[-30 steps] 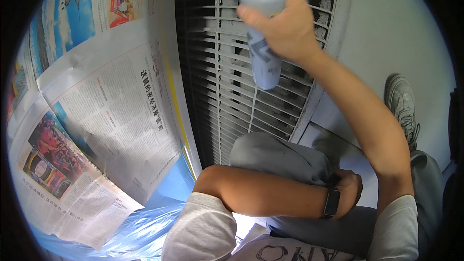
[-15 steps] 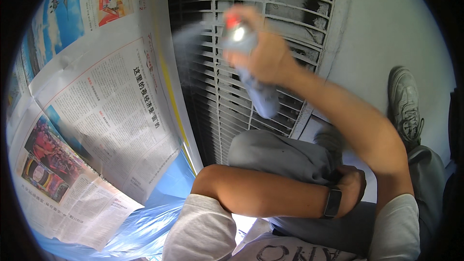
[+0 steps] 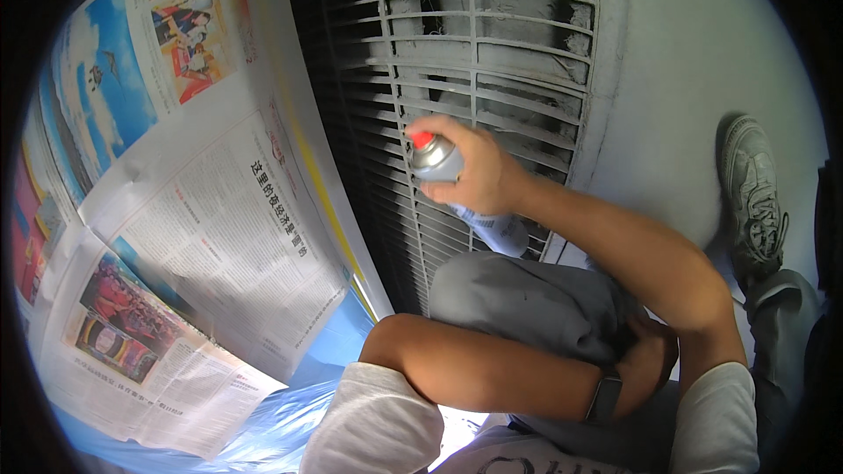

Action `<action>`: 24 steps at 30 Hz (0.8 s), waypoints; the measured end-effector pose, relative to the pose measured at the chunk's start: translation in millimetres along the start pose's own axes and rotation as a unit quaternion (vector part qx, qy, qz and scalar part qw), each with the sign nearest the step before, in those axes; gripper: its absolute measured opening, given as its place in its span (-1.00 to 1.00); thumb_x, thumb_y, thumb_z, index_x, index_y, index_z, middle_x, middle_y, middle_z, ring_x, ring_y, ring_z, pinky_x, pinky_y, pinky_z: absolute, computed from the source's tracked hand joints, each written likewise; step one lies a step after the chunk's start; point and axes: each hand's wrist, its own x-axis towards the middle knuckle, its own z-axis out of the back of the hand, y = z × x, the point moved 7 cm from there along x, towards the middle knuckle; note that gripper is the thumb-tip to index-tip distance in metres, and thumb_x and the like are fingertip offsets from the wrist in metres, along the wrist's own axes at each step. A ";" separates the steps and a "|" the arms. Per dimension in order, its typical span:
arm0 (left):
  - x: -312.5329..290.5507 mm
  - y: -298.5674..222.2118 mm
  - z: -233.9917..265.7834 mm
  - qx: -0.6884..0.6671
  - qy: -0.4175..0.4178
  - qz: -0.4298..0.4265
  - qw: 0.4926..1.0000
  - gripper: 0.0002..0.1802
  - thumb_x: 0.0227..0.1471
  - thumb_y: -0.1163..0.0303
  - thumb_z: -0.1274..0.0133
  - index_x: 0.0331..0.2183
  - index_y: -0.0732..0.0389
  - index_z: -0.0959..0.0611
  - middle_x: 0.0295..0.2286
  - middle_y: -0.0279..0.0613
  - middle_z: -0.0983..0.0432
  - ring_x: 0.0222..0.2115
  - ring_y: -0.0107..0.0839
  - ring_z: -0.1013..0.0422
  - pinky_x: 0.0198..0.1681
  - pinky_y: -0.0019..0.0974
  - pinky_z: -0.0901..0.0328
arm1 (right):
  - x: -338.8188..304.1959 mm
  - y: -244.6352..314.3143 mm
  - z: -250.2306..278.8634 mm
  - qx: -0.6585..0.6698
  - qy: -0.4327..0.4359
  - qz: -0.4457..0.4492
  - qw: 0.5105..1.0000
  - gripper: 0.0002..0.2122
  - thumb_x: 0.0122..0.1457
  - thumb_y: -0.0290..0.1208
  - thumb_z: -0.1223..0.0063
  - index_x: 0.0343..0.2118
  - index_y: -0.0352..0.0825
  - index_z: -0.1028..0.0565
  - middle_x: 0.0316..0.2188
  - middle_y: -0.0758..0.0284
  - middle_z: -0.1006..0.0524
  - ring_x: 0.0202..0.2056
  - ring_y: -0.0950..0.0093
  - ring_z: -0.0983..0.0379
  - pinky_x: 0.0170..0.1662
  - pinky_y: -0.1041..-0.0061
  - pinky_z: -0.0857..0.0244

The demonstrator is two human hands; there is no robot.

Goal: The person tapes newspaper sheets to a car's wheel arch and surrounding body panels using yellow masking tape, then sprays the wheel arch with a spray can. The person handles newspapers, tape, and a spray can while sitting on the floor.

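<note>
My right hand (image 3: 479,162) is wrapped around a spray can (image 3: 439,161) in front of a metal grille (image 3: 518,42). Its index finger lies at the red nozzle (image 3: 422,138), and the grey-blue lower body slants down to the right below the palm. No mist shows plainly at the nozzle. My left forearm lies across my bent leg in grey trousers (image 3: 518,298). Beside my right elbow is my left hand (image 3: 648,367), with a dark watch (image 3: 606,395) at the wrist; its fingers are mostly hidden.
Newspaper sheets (image 3: 219,202) cover the surface at the left, over blue plastic film (image 3: 338,333). A yellow strip (image 3: 316,171) runs down the panel edge by the grille. My grey shoe (image 3: 753,197) stands on the pale floor (image 3: 676,96) at the right.
My right hand has brought the spray can down, toward my knee. The white spray seen earlier left of the nozzle is gone. The view has shifted slightly.
</note>
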 end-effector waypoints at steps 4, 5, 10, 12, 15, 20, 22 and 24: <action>-12.1 8.2 7.2 0.008 -0.038 -0.020 0.999 -0.64 0.01 0.29 -0.11 -0.20 0.32 -0.71 -0.32 0.00 -0.59 -0.31 -0.05 -0.55 -0.30 0.11 -0.46 | 48.3 18.0 46.9 0.012 -0.084 0.004 0.996 -0.38 -0.05 -0.36 -0.39 0.15 -0.07 -0.43 -0.13 0.18 -0.63 -0.13 0.22 -0.62 -0.02 0.25 -0.48; -15.6 14.6 13.3 -0.003 -0.062 -0.020 0.998 -0.65 -0.01 0.31 -0.13 -0.21 0.32 -0.72 -0.33 0.01 -0.59 -0.29 -0.02 -0.56 -0.30 0.13 -0.46 | 65.6 29.2 63.8 0.011 -0.108 0.023 0.994 -0.38 -0.05 -0.35 -0.40 0.14 -0.05 -0.43 -0.12 0.17 -0.62 -0.12 0.22 -0.62 -0.02 0.25 -0.48; -10.4 27.5 24.4 -0.058 0.023 -0.030 0.998 -0.63 0.06 0.30 -0.15 -0.14 0.34 -0.71 -0.22 0.07 -0.59 -0.15 0.12 -0.57 -0.19 0.19 -0.47 | 135.7 92.1 146.5 -0.069 -0.238 0.092 0.964 -0.39 0.03 -0.37 -0.35 0.17 -0.22 -0.35 -0.10 0.13 -0.52 -0.05 0.31 -0.49 0.05 0.33 -0.40; -5.9 27.6 24.2 -0.061 0.056 -0.032 0.996 -0.64 0.09 0.29 -0.15 -0.14 0.34 -0.71 -0.19 0.08 -0.58 -0.12 0.15 -0.56 -0.15 0.21 -0.48 | 148.3 112.3 158.7 -0.073 -0.292 0.181 0.936 -0.38 0.03 -0.38 -0.35 0.17 -0.25 -0.34 -0.10 0.11 -0.52 -0.06 0.30 -0.49 0.07 0.35 -0.38; -2.9 30.4 23.6 -0.086 0.073 -0.006 0.994 -0.62 0.08 0.28 -0.15 -0.14 0.34 -0.71 -0.19 0.08 -0.58 -0.11 0.15 -0.56 -0.13 0.20 -0.48 | 148.5 99.5 143.0 -0.016 -0.212 0.150 0.966 -0.38 0.03 -0.38 -0.35 0.18 -0.24 -0.33 -0.09 0.12 -0.52 -0.06 0.29 -0.49 0.09 0.36 -0.37; -11.7 29.6 32.7 -0.024 0.031 -0.067 0.997 -0.57 0.06 0.21 -0.12 -0.14 0.34 -0.72 -0.22 0.09 -0.56 -0.17 0.11 -0.56 -0.20 0.18 -0.50 | 61.9 55.6 68.2 -0.024 -0.040 0.080 0.996 -0.35 -0.05 -0.40 -0.38 0.18 -0.16 -0.41 -0.08 0.21 -0.60 -0.12 0.30 -0.61 0.02 0.29 -0.48; -15.1 30.9 33.6 0.005 0.043 -0.090 0.995 -0.55 0.05 0.19 -0.11 -0.13 0.32 -0.72 -0.23 0.08 -0.56 -0.18 0.09 -0.56 -0.21 0.18 -0.50 | 19.0 31.3 31.5 -0.019 0.100 -0.034 0.994 -0.36 -0.07 -0.43 -0.35 0.17 -0.17 -0.43 0.05 0.21 -0.55 0.05 0.29 -0.55 0.13 0.30 -0.40; -16.5 31.4 32.3 0.011 0.065 -0.110 0.992 -0.55 0.04 0.21 -0.12 -0.10 0.31 -0.70 -0.21 0.08 -0.57 -0.15 0.08 -0.56 -0.18 0.20 -0.48 | -3.0 24.8 13.5 -0.045 0.162 -0.030 0.985 -0.39 -0.04 -0.41 -0.33 0.16 -0.16 -0.43 0.00 0.19 -0.58 0.04 0.23 -0.56 0.12 0.27 -0.41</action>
